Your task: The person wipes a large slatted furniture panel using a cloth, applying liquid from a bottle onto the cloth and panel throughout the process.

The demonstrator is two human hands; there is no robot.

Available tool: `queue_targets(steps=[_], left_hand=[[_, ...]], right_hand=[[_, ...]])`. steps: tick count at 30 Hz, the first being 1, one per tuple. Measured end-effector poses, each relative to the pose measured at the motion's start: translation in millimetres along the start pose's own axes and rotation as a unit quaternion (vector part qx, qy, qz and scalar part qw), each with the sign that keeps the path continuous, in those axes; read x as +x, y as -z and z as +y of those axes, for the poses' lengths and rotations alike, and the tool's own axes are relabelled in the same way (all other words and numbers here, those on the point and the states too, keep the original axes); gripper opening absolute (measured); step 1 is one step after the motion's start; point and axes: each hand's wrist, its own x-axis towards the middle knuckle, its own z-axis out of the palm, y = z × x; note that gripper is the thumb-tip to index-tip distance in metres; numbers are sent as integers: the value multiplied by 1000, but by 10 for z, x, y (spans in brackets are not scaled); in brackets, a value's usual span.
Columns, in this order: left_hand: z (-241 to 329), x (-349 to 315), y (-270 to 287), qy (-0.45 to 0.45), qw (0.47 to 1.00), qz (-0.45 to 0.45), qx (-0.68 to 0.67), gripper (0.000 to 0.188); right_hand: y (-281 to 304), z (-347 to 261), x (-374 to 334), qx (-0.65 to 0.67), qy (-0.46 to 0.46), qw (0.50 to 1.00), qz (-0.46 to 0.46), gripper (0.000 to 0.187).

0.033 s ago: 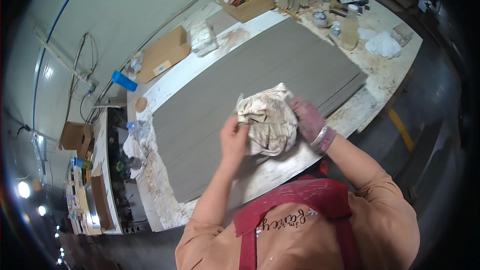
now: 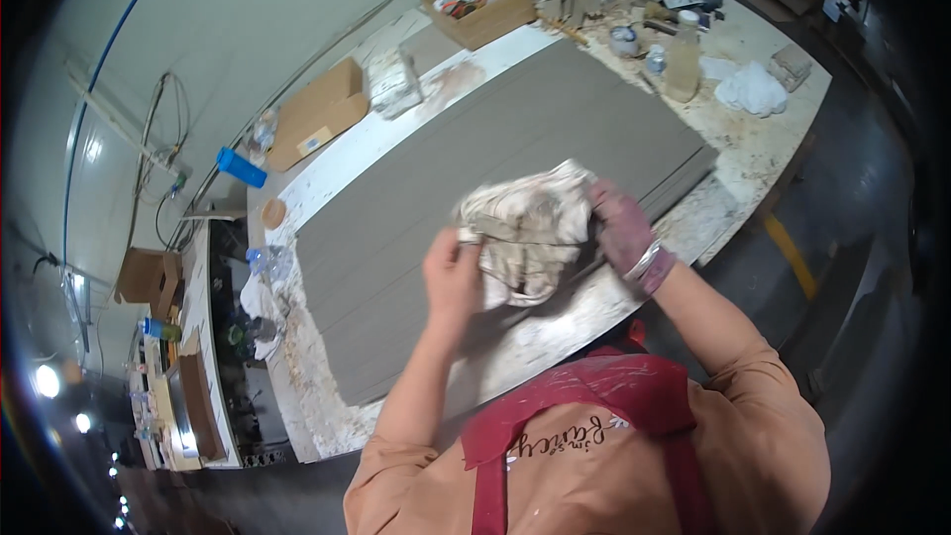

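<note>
Between my hands is a crumpled, stained white cloth (image 2: 525, 243), lifted over the near edge of a large grey sheet (image 2: 475, 129). My left hand (image 2: 454, 272) is bare and pinches the cloth's left edge between thumb and fingers. On my right hand (image 2: 624, 228) is a dusty purplish glove, with a silvery band at the wrist. Its fingers are closed on the cloth's upper right corner, their tips partly hidden. The cloth is stretched between both hands, its lower part hanging in folds.
The grey sheet lies on a dusty white table (image 2: 317, 357). Around it stand a cardboard box of odds and ends (image 2: 485, 20), a flat piece of cardboard (image 2: 317, 114), a blue bottle (image 2: 241, 167), a clear bottle of yellowish liquid (image 2: 683, 59) and a white rag (image 2: 753, 89).
My hands have moved slightly apart, the left one leftward and the right one rightward. The cloth between them is spread wider and its folds have shifted.
</note>
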Motion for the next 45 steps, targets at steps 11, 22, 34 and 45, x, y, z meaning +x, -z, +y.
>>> queue_targets(steps=[11, 22, 34, 45], left_hand=[[713, 878, -535, 9, 966, 35, -254, 18], [1039, 1396, -184, -30, 972, -197, 121, 23], [253, 982, -1158, 16, 943, -154, 294, 66], [-135, 1118, -1919, 141, 962, -193, -136, 34]], right_hand=[[2179, -947, 106, 264, -4, 958, 107, 21], [2770, -1167, 213, -202, 3, 979, -36, 38], [1958, -532, 456, -670, 10, 742, -9, 77], [1634, -817, 284, 200, -78, 972, -95, 52]])
